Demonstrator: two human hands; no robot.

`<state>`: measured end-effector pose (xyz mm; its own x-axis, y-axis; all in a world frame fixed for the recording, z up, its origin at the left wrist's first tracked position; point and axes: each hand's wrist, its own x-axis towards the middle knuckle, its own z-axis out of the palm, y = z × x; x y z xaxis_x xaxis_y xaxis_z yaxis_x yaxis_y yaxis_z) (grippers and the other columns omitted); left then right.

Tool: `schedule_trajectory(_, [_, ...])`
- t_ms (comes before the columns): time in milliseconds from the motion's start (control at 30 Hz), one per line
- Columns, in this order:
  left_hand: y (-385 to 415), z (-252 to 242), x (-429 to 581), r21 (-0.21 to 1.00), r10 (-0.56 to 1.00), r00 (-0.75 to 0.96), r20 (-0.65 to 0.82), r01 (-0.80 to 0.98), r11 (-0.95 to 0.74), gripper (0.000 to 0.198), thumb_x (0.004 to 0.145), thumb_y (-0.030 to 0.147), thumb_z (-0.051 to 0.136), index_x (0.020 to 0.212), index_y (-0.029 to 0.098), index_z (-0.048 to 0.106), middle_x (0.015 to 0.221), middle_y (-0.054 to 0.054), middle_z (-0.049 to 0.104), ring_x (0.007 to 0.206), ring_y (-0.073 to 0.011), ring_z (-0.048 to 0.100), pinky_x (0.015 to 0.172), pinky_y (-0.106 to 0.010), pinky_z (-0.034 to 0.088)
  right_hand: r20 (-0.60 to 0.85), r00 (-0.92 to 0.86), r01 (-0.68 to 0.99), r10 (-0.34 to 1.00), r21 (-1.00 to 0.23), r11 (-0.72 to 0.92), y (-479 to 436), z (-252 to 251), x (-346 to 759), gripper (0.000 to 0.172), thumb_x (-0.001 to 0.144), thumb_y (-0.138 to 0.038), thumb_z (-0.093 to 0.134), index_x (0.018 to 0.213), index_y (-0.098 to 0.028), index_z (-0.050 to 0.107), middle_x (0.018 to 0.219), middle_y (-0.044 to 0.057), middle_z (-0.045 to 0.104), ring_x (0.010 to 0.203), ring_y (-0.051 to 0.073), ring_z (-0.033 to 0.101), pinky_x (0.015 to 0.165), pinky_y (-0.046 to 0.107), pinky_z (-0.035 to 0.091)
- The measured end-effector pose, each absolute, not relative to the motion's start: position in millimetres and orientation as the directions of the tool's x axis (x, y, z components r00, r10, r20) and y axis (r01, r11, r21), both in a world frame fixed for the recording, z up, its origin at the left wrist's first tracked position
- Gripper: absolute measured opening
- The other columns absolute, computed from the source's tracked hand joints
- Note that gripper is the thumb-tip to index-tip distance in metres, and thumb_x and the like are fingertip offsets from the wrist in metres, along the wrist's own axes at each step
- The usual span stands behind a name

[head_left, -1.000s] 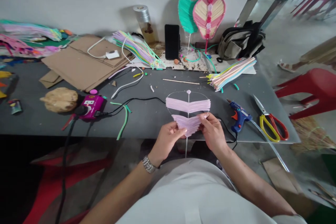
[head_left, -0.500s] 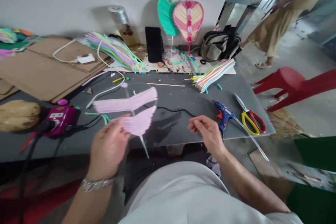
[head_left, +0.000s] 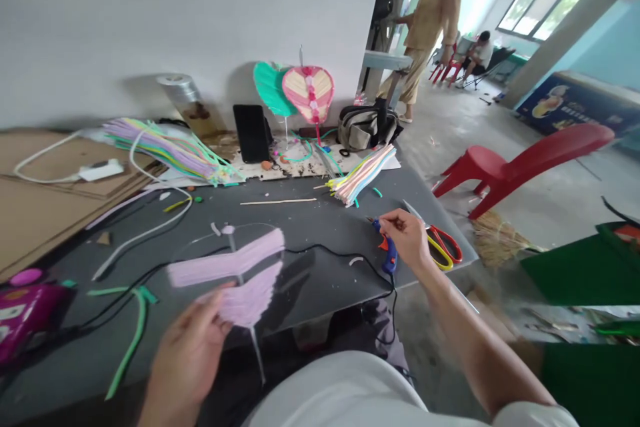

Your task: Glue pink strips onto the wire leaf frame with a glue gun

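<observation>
My left hand [head_left: 193, 347] is closed on a lilac pipe-cleaner fan [head_left: 253, 293], pinching its lower left edge. Two lilac bands cross the fan's thin wire frame, and a pale stick handle points down toward my lap. Over the right part of the table, my right hand [head_left: 409, 237] is closed, fingertips together; whether they hold something tiny I cannot make out. It hovers by a blue hot glue gun [head_left: 390, 259], partly covering it. Scissors [head_left: 445, 247] with red and yellow handles lie just right of that hand.
Bundles of pipe cleaners [head_left: 167, 150] lie at the back left and, as a second bundle [head_left: 363, 177], at the back right. A finished pink fan [head_left: 309, 93], a green fan [head_left: 273, 90] and a phone [head_left: 251, 135] stand behind. A black cord [head_left: 320, 247] crosses the table. Beyond, a person walks near a red chair [head_left: 520, 160].
My view has turned right and up. My right hand has moved from left of the glue gun to over it. The lilac fan stays in my left hand.
</observation>
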<state>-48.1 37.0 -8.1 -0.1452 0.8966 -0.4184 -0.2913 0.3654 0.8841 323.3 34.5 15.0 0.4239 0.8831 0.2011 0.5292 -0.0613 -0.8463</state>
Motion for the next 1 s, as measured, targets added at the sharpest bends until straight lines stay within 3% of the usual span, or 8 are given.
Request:
schedule_trajectory(100, [36.5,-6.2,-21.8,0.823,0.864,-0.063,-0.499,-0.347,0.45,0.049,0.053,0.046,0.095,0.09,0.017,0.081,0.088,-0.007,0.082,0.083,-0.0242,0.077,0.065,-0.027,0.061,0.232,0.351,0.612,0.907,-0.79,-0.035,63.8,6.3,329.4,0.018,0.083,-0.034,0.06,0.082,-0.02,0.07,0.069,0.001,0.07,0.063,0.017,0.064,0.063,0.028,0.049])
schedule_trajectory(267, [34.1,-14.6,-8.1,0.826,0.867,0.001,-0.497,-0.305,0.474,0.055,0.05,0.052,0.096,0.09,0.016,0.082,0.089,-0.009,0.082,0.084,-0.025,0.077,0.07,-0.029,0.062,0.269,0.219,0.774,0.938,-0.633,0.001,102.5,-3.2,315.9,0.01,0.081,-0.021,0.059,0.08,-0.022,0.069,0.076,0.001,0.07,0.071,0.017,0.063,0.071,0.029,0.048])
schedule_trajectory(433, [35.6,-22.8,-13.1,0.843,0.87,-0.003,-0.494,-0.247,0.478,0.054,0.048,0.05,0.097,0.089,0.018,0.082,0.092,-0.008,0.082,0.089,-0.0257,0.076,0.07,-0.027,0.062,0.312,0.158,0.897,0.937,-0.441,-0.004,137.5,-0.7,301.9,0.019,0.092,-0.019,0.053,0.096,-0.021,0.071,0.105,0.009,0.072,0.103,0.024,0.062,0.093,0.034,0.046])
schedule_trajectory(533, [34.8,-23.5,-13.9,0.853,0.875,0.006,-0.485,-0.217,0.474,0.052,0.048,0.052,0.096,0.086,0.019,0.082,0.089,-0.007,0.082,0.089,-0.0267,0.076,0.07,-0.027,0.063,0.309,0.169,0.936,0.936,-0.348,-0.054,159.3,1.5,314.1,0.03,0.097,-0.016,0.044,0.11,-0.02,0.071,0.118,0.013,0.07,0.114,0.027,0.058,0.099,0.037,0.044])
schedule_trajectory(733, [35.2,-22.1,-12.7,0.832,0.854,-0.002,-0.521,-0.223,0.507,0.059,0.038,0.058,0.099,0.076,0.018,0.078,0.087,-0.007,0.081,0.087,-0.0254,0.076,0.075,-0.025,0.064,0.255,0.161,0.971,0.953,-0.214,-0.107,177.9,-7.6,361.5,0.038,0.099,-0.014,0.039,0.122,-0.02,0.069,0.122,0.013,0.071,0.118,0.027,0.057,0.096,0.036,0.045])
schedule_trajectory(1000, [36.2,-21.7,-13.3,0.833,0.85,0.003,-0.527,-0.194,0.518,0.061,0.039,0.06,0.097,0.078,0.017,0.079,0.086,-0.009,0.081,0.088,-0.0262,0.076,0.076,-0.026,0.064,0.245,0.187,0.98,0.951,-0.11,-0.164,197.1,-16.1,388.0,0.043,0.1,-0.016,0.039,0.134,-0.025,0.063,0.119,0.01,0.069,0.108,0.024,0.06,0.085,0.031,0.046])
